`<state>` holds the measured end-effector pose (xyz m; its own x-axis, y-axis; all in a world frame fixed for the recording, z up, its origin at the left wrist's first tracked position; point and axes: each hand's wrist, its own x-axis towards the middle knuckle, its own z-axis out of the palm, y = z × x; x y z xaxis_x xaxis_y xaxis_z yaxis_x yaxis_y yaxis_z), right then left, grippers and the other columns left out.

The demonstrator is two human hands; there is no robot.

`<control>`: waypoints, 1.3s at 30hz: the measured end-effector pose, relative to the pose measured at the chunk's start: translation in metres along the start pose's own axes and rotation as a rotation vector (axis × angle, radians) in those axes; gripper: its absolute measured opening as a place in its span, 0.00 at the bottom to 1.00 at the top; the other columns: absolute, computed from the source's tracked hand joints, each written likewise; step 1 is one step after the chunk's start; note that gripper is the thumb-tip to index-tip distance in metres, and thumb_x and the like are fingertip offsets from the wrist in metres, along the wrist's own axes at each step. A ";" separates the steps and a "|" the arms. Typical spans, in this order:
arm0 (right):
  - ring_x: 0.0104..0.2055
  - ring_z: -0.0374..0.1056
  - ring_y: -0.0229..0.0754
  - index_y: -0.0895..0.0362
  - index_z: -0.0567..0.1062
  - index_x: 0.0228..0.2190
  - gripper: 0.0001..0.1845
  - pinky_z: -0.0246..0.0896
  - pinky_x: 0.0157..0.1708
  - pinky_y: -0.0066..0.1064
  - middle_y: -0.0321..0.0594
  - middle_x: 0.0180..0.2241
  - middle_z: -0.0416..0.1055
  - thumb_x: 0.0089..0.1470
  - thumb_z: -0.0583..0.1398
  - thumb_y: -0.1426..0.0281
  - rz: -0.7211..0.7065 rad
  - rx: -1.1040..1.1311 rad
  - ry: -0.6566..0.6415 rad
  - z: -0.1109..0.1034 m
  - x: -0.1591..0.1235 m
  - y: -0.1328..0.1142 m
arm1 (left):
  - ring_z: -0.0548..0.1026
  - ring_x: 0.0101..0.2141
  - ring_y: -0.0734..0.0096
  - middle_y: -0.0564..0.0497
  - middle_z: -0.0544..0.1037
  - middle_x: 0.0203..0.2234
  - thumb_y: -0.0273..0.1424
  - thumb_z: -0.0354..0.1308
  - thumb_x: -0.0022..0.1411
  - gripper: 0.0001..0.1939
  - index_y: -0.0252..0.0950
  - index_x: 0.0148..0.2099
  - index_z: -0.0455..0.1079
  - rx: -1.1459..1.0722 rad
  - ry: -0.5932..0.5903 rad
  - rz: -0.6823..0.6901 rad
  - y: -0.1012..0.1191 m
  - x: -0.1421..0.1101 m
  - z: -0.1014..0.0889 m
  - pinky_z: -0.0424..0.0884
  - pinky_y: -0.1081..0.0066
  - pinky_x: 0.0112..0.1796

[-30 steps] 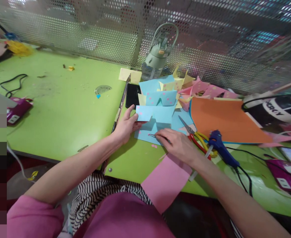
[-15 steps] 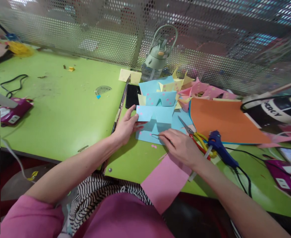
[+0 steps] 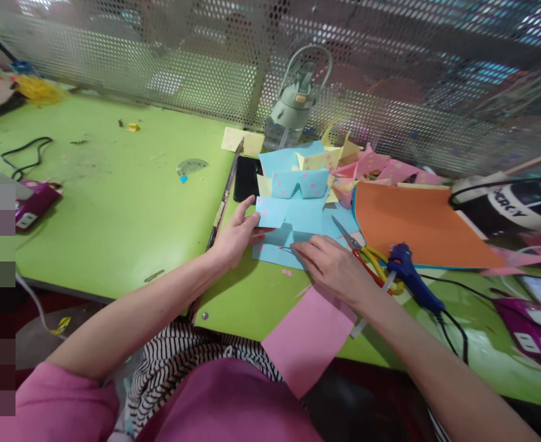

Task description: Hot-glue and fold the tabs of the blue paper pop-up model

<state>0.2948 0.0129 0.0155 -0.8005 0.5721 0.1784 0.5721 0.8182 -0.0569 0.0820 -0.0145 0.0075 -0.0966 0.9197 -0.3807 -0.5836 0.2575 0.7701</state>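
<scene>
We can read what looks like "NERGY" in white on one black cylinder (image 3: 525, 204) at right. Our left hand (image 3: 239, 236) grips the left edge of the folded blue paper (image 3: 309, 212) on the table (image 3: 127, 209); our right hand (image 3: 331, 264) pinches a thin tool (image 3: 286, 248) over its lower flap. We count one bottle (image 3: 292, 109), one pair of scissors (image 3: 347, 234), one glue gun (image 3: 415, 285), one black phone (image 3: 246, 178).

On-screen I count one left hand (image 3: 239, 236), one right hand (image 3: 337, 264), two purple boxes (image 3: 530, 328), one blue glue gun (image 3: 403, 263), one green-topped bottle (image 3: 292, 105) at the back edge of the table (image 3: 240, 301).
</scene>
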 end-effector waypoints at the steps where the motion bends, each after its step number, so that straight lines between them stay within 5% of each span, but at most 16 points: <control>1: 0.36 0.66 0.49 0.57 0.76 0.41 0.19 0.63 0.35 0.40 0.45 0.29 0.68 0.66 0.47 0.67 0.001 0.006 -0.001 0.001 0.000 0.001 | 0.78 0.33 0.72 0.52 0.74 0.33 0.24 0.51 0.68 0.25 0.44 0.65 0.57 -0.004 0.002 -0.003 0.000 0.000 0.000 0.71 0.70 0.40; 8: 0.35 0.69 0.44 0.57 0.75 0.38 0.16 0.65 0.35 0.36 0.43 0.31 0.73 0.66 0.48 0.68 0.022 0.128 0.047 -0.005 -0.001 -0.005 | 0.78 0.34 0.71 0.51 0.76 0.35 0.25 0.51 0.69 0.24 0.45 0.64 0.58 -0.013 -0.028 0.016 -0.004 0.003 -0.003 0.71 0.69 0.40; 16: 0.33 0.70 0.41 0.53 0.75 0.38 0.10 0.62 0.33 0.34 0.39 0.32 0.75 0.63 0.54 0.66 0.296 0.303 0.231 -0.035 0.009 -0.029 | 0.76 0.31 0.76 0.53 0.76 0.32 0.26 0.51 0.68 0.08 0.37 0.49 0.67 0.036 -0.197 0.144 -0.012 0.000 -0.002 0.73 0.68 0.44; 39: 0.35 0.69 0.43 0.54 0.74 0.36 0.11 0.62 0.35 0.34 0.39 0.31 0.73 0.64 0.52 0.67 0.244 0.208 0.260 -0.022 0.020 -0.033 | 0.77 0.29 0.76 0.53 0.76 0.28 0.25 0.51 0.68 0.05 0.35 0.45 0.65 -0.068 -0.190 0.075 -0.009 -0.006 0.003 0.73 0.64 0.46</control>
<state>0.2640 -0.0041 0.0428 -0.5589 0.7389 0.3763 0.6695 0.6699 -0.3210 0.0905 -0.0218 0.0041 0.0082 0.9765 -0.2154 -0.6344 0.1716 0.7538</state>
